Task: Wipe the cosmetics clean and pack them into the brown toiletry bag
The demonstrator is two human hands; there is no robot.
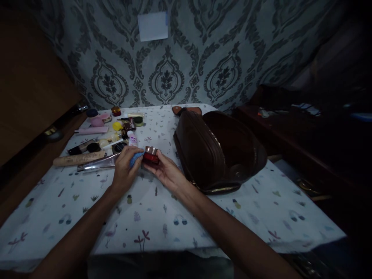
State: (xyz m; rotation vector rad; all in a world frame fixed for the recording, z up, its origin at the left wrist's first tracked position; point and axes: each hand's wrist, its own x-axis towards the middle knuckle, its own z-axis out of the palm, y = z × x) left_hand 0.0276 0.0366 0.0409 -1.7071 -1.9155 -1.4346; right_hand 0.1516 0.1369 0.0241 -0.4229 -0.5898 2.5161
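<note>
My right hand (167,170) is closed round a small red cream jar (151,157) with a shiny coppery lid. Pressed against the jar's left side is a blue cloth (136,158), gripped in the fingers of my left hand (126,166). Both hands are held together over the table, left of a brown leather bag (200,151). The bag gapes at its zip, and its inside is dark. A silvery tube (97,164) lies just left of my left hand, its right end hidden behind the hand.
Several cosmetics crowd the table's left side, among them a pink tube (91,130), a beige tube (78,159), a yellow sponge (117,126) and a small red-gold jar (116,111). A printed cloth covers the table (180,232). Dark wooden furniture (31,77) borders it at left.
</note>
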